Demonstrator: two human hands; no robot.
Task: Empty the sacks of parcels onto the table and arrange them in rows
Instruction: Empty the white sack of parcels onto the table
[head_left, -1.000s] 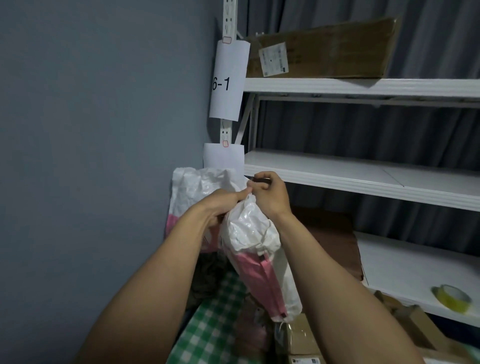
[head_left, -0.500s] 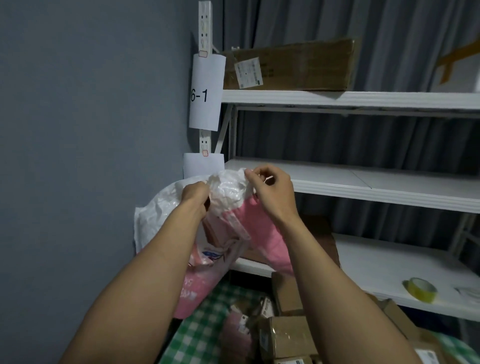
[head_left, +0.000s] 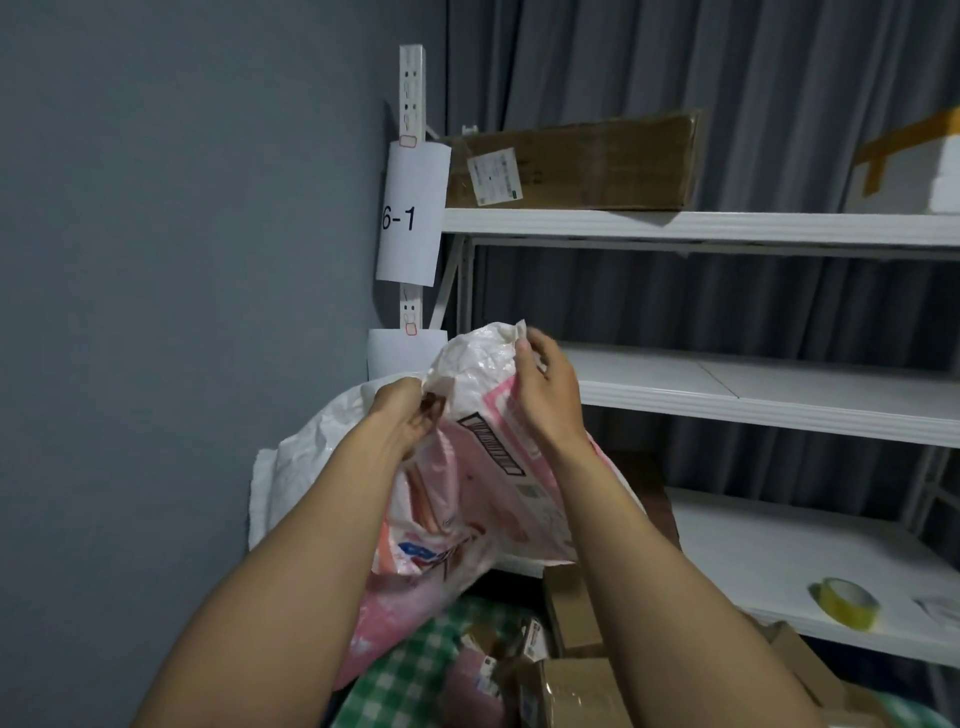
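A white and pink woven sack hangs in the air in front of me, its printed side facing me. My left hand grips its upper edge on the left. Higher up, my right hand pinches the white top corner of the sack. Below it, several brown cardboard parcels and a pink parcel lie in a heap on the table with the green checked cloth.
A white metal shelf rack stands right behind the table, against grey curtains. A long cardboard box lies on its upper shelf, a roll of yellow tape on the low shelf. A grey wall closes the left.
The sack has been spread wider and turned, so its printed pink face shows. My hands have moved apart, the right one higher. More parcels have come into view below.
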